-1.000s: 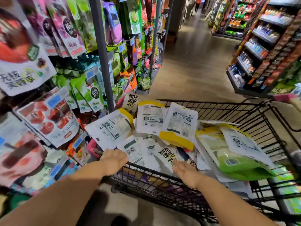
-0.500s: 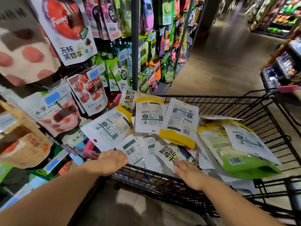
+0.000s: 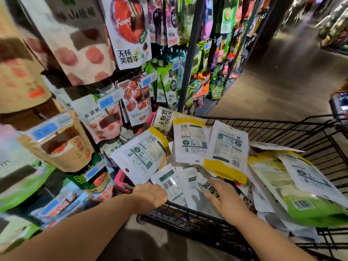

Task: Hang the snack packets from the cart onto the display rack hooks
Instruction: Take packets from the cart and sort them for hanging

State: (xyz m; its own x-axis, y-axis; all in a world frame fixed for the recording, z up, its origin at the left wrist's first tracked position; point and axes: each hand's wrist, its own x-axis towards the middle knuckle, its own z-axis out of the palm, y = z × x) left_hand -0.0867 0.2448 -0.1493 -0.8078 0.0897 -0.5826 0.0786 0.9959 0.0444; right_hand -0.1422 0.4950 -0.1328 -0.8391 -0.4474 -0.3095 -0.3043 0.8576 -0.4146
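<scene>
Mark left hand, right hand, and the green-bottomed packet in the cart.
left hand (image 3: 150, 194): head view, back of the hand, gripping the cart rim (image 3: 180, 206).
right hand (image 3: 226, 201): head view, back of the hand.
green-bottomed packet (image 3: 318, 213): head view, its green lower part.

A brown wood-look floor (image 3: 282, 87) is seen stretching up the aisle, and blurred shelving (image 3: 333, 25) is seen at its far end in the upper right. A dark shelf unit (image 3: 339, 106) is cut off by the right edge; its goods are too blurred to be told. At the left, hanging stock is seen: a white plum pouch (image 3: 130, 34) printed with 无核芙蓉李, a peach pouch (image 3: 99, 119) below it, a kraft-brown windowed pouch (image 3: 62, 147) at lower left, and green pouches (image 3: 166, 85) further back. Blue price labels (image 3: 106, 102) are clipped in front of the pouches.
</scene>
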